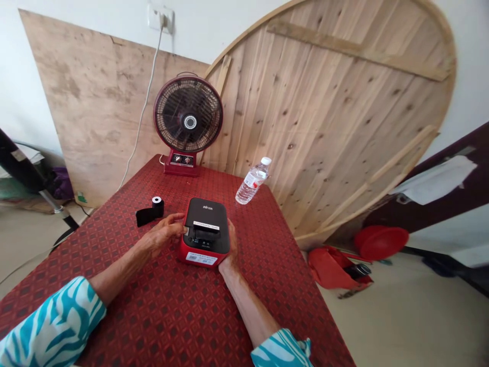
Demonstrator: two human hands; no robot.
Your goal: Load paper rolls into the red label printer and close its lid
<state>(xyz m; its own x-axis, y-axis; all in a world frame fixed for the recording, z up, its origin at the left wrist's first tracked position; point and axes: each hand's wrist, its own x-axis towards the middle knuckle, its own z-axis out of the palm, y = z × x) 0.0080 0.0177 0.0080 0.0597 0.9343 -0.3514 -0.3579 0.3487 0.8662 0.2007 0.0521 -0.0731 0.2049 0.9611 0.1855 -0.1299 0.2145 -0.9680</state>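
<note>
A receipt printer [208,211] with a black lid and red body stands on the patterned red tablecloth [191,321]. My left hand [166,234] is at its left side, fingers stretched out and touching it beside a small grey latch. Wrapped along the printer's right side is my right hand [231,251], its fingers partly hidden behind the body. The lid looks closed, and a white label [201,258] is on the front face. Left of the printer, a small paper roll [157,205] stands on end with its dark loose strip trailing left.
A clear plastic bottle [252,181] with a white cap stands right of the printer. A dark red fan [188,114] is at the table's far end. A large round wooden panel [324,112] leans on the wall. Red bags [328,267] and a red basin [382,241] are to the right.
</note>
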